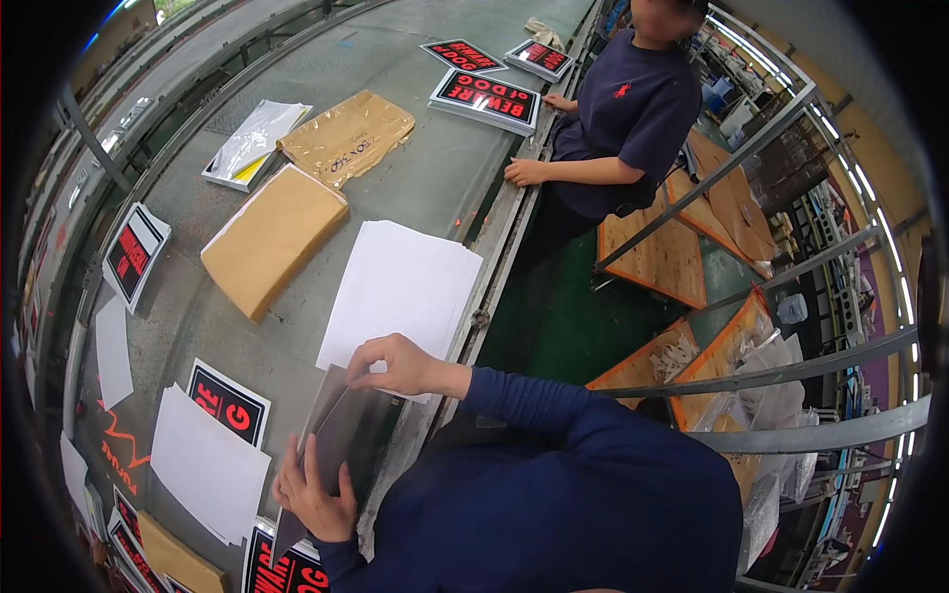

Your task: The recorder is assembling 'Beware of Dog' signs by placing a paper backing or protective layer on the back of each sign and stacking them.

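Grey bench (pixel 282 351), beneath our hands. Grey sheet (pixel 337 435): between them, tilted, long axis from right to left hand; our right (pixel 393 364) pinches its far end, our left (pixel 314 492) lies spread against it, grip uncertain. Left of our left: white stack (pixel 208 469), overlapping sign (pixel 242 410). Beyond our right: second stack (pixel 400 282), nearest obstacle; farther, brown pack (pixel 277 237), co-worker (pixel 623 119).

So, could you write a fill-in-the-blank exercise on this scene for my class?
The right hand pinches a sheet coloured ____.
The left hand is ____ from the co-worker than the right.
The co-worker's sleeves, unlike the person's long ones, are ____.
The printed signs are black, white and ____.
Missing words: grey; farther; short; red.
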The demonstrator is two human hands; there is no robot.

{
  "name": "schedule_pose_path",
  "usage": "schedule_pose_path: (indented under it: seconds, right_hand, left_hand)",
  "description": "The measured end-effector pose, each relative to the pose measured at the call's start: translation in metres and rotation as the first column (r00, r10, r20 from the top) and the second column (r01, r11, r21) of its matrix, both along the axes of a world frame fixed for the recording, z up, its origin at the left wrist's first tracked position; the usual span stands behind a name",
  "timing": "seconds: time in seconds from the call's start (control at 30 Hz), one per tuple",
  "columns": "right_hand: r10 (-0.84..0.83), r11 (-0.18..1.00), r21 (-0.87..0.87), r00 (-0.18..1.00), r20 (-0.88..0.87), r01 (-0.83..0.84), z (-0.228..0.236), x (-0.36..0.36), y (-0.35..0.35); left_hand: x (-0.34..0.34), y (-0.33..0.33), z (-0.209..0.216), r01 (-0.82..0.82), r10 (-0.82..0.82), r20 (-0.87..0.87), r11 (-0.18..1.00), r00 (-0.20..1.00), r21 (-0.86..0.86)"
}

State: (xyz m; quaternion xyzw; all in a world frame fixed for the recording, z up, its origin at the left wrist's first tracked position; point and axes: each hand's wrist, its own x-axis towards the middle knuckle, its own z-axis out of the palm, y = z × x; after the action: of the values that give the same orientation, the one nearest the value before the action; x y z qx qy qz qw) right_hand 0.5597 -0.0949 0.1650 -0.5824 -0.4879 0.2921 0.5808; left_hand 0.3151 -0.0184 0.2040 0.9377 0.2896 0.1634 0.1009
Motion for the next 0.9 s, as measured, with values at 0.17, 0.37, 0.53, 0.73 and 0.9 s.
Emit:
schedule_pose_path:
  seconds: [0.17,0.37,0.53,0.73,0.9]
  right_hand:
    - [0.065,0.995,-0.068,0.997,-0.032,-0.067,0.001,0.004,-0.002]
    - [0.003,1.0,0.02,0.994,0.109,-0.005,0.0,-0.002,0.003]
    - [-0.217,0.975,0.069,0.968,0.13,0.209,-0.008,-0.017,0.005]
    - [-0.111,0.993,0.058,0.95,0.293,0.098,0.011,-0.046,0.003]
    - [-0.079,0.996,-0.019,0.959,0.271,0.087,0.003,-0.052,0.005]
  left_hand:
    - [0.0,0.0,0.002,0.0,0.0,-0.001,1.0,1.0,-0.01]
    - [-0.004,0.001,0.004,-0.011,0.011,-0.012,1.0,1.0,-0.022]
    - [-0.004,0.01,0.003,-0.028,0.028,-0.034,1.0,0.999,-0.012]
    - [-0.008,0.014,0.0,-0.047,0.047,0.011,0.999,0.999,-0.01]
    - [-0.006,0.011,0.001,-0.067,0.067,0.0,0.997,0.998,-0.026]
